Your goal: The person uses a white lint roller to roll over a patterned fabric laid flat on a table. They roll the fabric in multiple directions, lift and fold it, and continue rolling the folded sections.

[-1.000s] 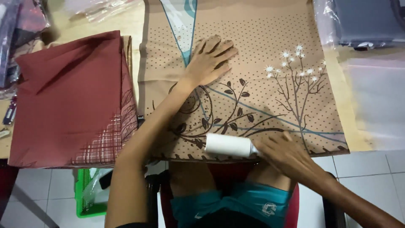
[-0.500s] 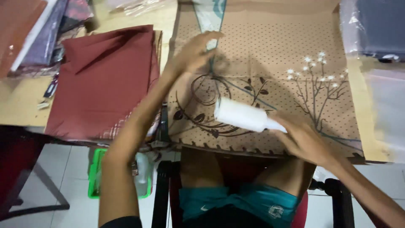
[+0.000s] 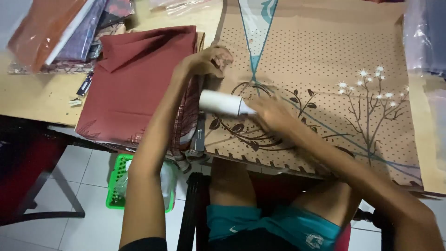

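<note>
Roller [image 3: 222, 102] in blurred right hand [image 3: 272, 114]

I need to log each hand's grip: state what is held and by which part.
The right hand holds a white lint roller by its handle end. The left hand holds nothing; it presses the tan patterned fabric near its left edge.

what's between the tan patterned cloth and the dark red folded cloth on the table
In the head view, the person's left forearm crosses that stretch, its left hand on the tan patterned cloth edge, beside the dark red folded cloth.
</note>
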